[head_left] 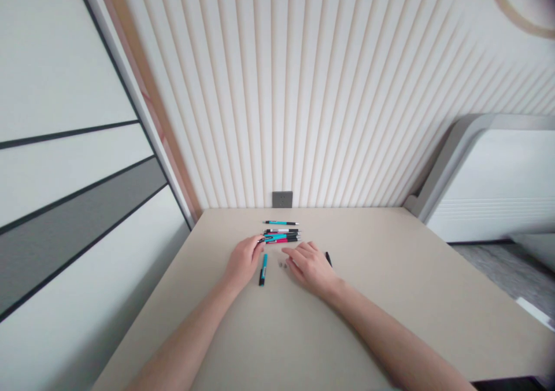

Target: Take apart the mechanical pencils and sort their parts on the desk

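My left hand (244, 259) pinches the end of a blue and black pen (274, 238) at the near side of a row of pens. Beside that pen lie a red and black pen (281, 240) and a white and black pen (284, 230). Another blue pen (284, 222) lies apart, farther back. Just below my left hand, a blue and black pen barrel (263, 269) lies pointing toward me. My right hand (310, 264) is palm down with fingers stretched out, next to small grey pieces (282, 265) too small to name. A black pen part (328, 258) shows behind that hand.
The beige table (243, 333) reaches back to a ribbed white wall (277, 90) with a dark socket (282, 199). A white and grey cabinet (87, 206) stands at the left. To the right is a pale headboard (494, 177) with grey bedding (498, 269).
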Demonstrator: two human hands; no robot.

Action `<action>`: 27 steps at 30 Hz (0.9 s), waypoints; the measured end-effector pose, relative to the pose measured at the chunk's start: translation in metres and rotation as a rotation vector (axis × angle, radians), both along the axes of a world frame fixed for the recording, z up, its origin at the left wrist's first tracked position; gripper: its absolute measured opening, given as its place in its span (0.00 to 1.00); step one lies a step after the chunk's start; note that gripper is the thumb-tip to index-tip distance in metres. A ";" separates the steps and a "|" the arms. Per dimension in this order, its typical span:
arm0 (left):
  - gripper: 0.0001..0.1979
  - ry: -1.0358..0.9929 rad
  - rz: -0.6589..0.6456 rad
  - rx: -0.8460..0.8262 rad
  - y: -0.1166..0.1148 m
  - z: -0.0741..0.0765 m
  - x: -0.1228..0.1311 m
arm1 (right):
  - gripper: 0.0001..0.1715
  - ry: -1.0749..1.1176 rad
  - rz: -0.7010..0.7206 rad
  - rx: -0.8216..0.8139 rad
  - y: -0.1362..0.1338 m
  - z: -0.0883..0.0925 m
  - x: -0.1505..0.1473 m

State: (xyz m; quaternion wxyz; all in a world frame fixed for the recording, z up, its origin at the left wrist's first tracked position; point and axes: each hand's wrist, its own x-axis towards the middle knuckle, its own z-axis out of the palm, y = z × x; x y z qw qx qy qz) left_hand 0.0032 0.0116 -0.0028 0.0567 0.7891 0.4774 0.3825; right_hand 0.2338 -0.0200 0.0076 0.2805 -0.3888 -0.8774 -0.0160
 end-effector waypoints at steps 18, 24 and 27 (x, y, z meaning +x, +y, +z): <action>0.14 0.041 -0.247 0.099 -0.007 0.010 0.000 | 0.18 0.120 -0.016 -0.128 0.012 0.003 0.048; 0.14 0.031 -0.280 0.155 -0.006 0.008 0.000 | 0.22 0.221 -0.011 -0.194 0.014 -0.002 0.051; 0.14 0.036 -0.293 0.134 -0.005 0.008 -0.002 | 0.22 0.270 0.014 -0.191 0.017 -0.005 0.051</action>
